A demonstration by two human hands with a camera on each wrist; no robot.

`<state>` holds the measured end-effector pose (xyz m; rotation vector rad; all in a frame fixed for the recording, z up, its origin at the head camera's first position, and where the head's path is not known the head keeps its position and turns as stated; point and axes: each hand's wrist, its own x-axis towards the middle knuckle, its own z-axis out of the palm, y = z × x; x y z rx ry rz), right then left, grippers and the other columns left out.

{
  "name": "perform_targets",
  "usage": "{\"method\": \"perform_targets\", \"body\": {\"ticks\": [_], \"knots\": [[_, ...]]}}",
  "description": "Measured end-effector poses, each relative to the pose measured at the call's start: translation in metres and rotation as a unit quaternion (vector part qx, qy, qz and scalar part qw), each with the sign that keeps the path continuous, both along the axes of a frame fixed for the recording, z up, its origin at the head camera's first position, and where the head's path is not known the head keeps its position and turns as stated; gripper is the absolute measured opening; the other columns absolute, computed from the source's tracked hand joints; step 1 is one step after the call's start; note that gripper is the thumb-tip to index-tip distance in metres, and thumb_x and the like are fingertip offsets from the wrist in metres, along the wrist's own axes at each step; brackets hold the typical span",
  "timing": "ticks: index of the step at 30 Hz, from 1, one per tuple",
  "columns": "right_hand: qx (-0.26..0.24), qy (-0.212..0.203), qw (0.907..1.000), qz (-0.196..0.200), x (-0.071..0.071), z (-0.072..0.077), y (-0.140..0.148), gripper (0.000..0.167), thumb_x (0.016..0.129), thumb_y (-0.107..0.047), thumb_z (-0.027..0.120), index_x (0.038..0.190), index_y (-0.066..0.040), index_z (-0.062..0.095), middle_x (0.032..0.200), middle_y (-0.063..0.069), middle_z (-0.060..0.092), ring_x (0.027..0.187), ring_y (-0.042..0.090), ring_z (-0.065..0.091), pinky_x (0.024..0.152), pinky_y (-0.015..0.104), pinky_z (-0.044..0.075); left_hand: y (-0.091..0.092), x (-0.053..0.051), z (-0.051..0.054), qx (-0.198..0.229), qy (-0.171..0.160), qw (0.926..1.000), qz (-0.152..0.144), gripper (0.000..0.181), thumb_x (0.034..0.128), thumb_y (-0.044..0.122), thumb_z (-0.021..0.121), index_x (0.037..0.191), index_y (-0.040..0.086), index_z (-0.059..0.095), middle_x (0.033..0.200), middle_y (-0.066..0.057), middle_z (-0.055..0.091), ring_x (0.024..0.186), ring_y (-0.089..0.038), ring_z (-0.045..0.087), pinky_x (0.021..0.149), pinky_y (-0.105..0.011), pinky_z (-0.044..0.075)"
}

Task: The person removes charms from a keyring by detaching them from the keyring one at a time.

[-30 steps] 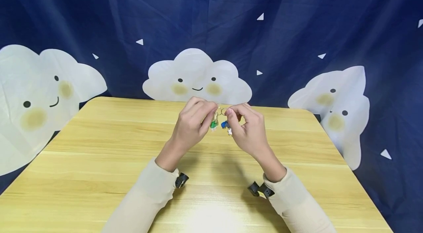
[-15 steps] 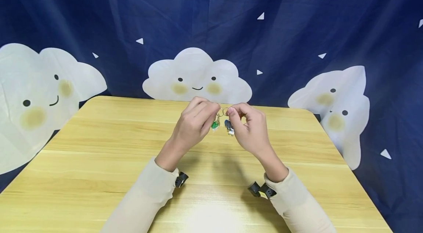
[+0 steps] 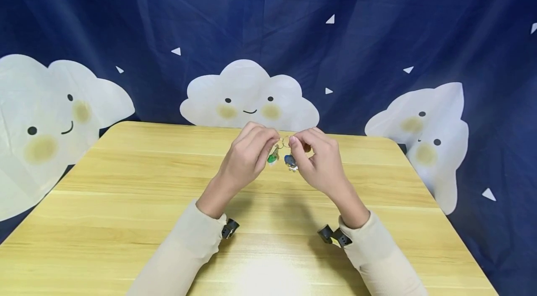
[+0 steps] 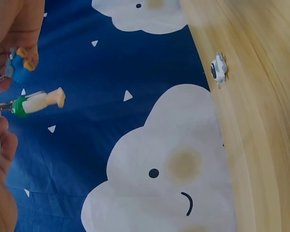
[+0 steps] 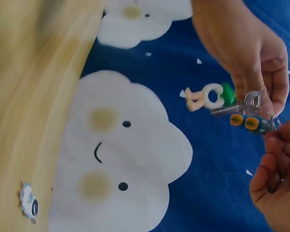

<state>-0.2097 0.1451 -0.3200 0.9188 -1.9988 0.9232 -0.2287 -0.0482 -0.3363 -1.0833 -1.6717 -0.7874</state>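
Above the table my left hand (image 3: 247, 158) and right hand (image 3: 316, 158) face each other, fingertips almost meeting. Each pinches part of a thin metal key ring (image 3: 285, 141) between thumb and fingers. From the left hand's side hangs a small figure charm (image 3: 272, 159) with a green top, white middle and bare legs. A key (image 5: 229, 110) with a clear head hangs beside it in the right wrist view. Under the right fingertips dangles a blue charm (image 3: 289, 160) with orange parts. How the rings join is hidden by the fingers.
A small white astronaut charm (image 4: 219, 67) lies on the wooden table (image 3: 168, 221), below the hands. Behind the table hangs a dark blue curtain (image 3: 356, 53) printed with smiling clouds and white triangles. Black wrist cameras (image 3: 230, 229) sit at both cuffs.
The blue charm has swung and turned under my right hand. The right hand has shifted slightly to the right; the left hand has moved slightly right too, and both keep their pinch.
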Motion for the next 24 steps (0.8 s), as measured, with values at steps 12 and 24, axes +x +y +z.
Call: {"method": "perform_targets", "body": {"ticks": [12, 24], "knots": [[0.048, -0.003, 0.9988, 0.014, -0.0031, 0.0002, 0.0044, 0.022, 0.1, -0.007, 0.053, 0.079, -0.008, 0.06, 0.07, 0.0, 0.05, 0.066, 0.012, 0.046, 0.057, 0.027, 0.038, 0.0043, 0.0018, -0.0009, 0.023, -0.05, 0.9982, -0.025, 0.01, 0.1, 0.006, 0.063, 0.095, -0.001, 0.067, 0.089, -0.01, 0.07, 0.086, -0.024, 0.062, 0.079, -0.03, 0.056], [0.003, -0.017, 0.9998, 0.006, -0.0052, 0.0022, 0.0089, 0.023, 0.101, -0.006, 0.055, 0.079, -0.008, 0.059, 0.07, 0.001, 0.05, 0.062, 0.011, 0.044, 0.054, 0.024, 0.034, 0.0041, 0.0082, 0.0012, 0.141, -0.496, 0.835, -0.193, 0.014, 0.1, 0.01, 0.067, 0.108, -0.001, 0.072, 0.101, -0.011, 0.075, 0.09, -0.026, 0.073, 0.087, -0.036, 0.06]]}}
